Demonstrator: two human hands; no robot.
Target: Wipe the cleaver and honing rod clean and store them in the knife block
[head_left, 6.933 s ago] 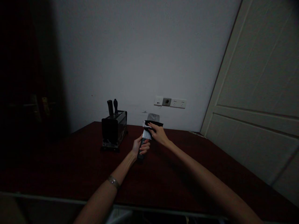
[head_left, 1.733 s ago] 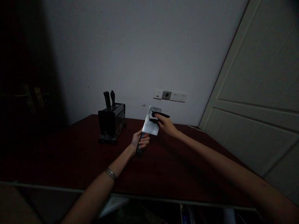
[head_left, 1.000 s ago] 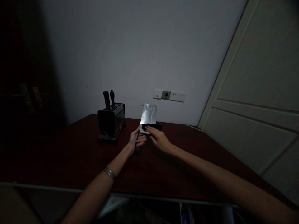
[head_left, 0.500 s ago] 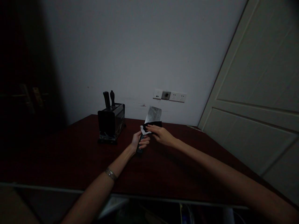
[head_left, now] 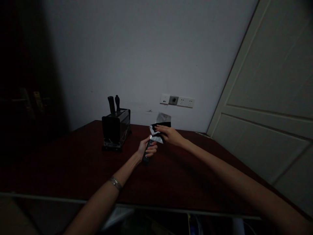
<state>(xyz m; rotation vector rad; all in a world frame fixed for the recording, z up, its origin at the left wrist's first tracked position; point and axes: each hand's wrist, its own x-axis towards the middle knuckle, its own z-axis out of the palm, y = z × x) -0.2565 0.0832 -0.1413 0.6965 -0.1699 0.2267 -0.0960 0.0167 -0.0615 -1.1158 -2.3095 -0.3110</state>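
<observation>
My left hand (head_left: 147,150) is wrapped round the dark handle of a cleaver (head_left: 163,118), holding it blade up above a dark red table (head_left: 73,163). My right hand (head_left: 168,134) pinches a dark cloth (head_left: 161,125) against the middle of the shiny blade. The cloth covers the lower part of the blade; only its top corner shows above my fingers. A thin bracelet sits on my left wrist.
A dark knife block (head_left: 115,129) with two black handles sticking out stands on the table to the left of my hands. Wall sockets (head_left: 177,101) are on the white wall behind. A pale panelled door (head_left: 269,98) fills the right side.
My right hand has slid the cloth up and down the cleaver blade: near the tip 1.7 s ago, down by the handle 1.0 s ago, now mid-blade. My left hand kept its grip.
</observation>
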